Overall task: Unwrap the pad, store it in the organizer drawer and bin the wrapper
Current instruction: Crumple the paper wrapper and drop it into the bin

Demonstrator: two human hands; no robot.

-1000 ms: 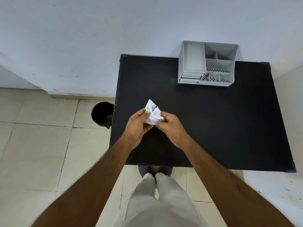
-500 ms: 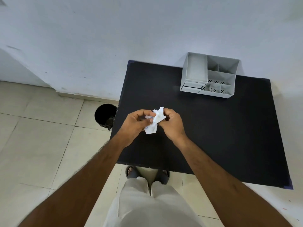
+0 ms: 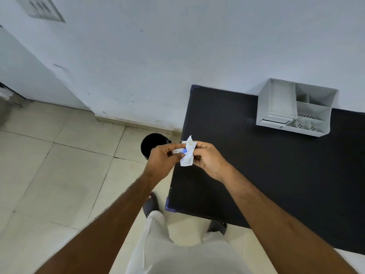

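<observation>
Wrapper, white and crumpled with a patch of blue print showing, is pinched between both hands above the left edge of the black tabletop, about halfway along that edge. The left hand closes on it from the left with thumb and fingertips, and the right hand closes on it from the right, fingers curled around its upper part; one pointed flap sticks up above the fingers. Whether the pad is still folded inside the paper cannot be told, since the bundle is small and partly covered by the fingers.

A black bin stands on the tiled floor just beside the table's left edge, directly behind the left hand, its open mouth partly hidden by the knuckles. The grey desk organizer sits at the far edge of the tabletop, toward the far right corner and against the white wall, well apart from the hands. Its small drawer at the lower left of the front looks slightly pulled out. Its open compartments face up, two of them with perforated bottoms.
</observation>
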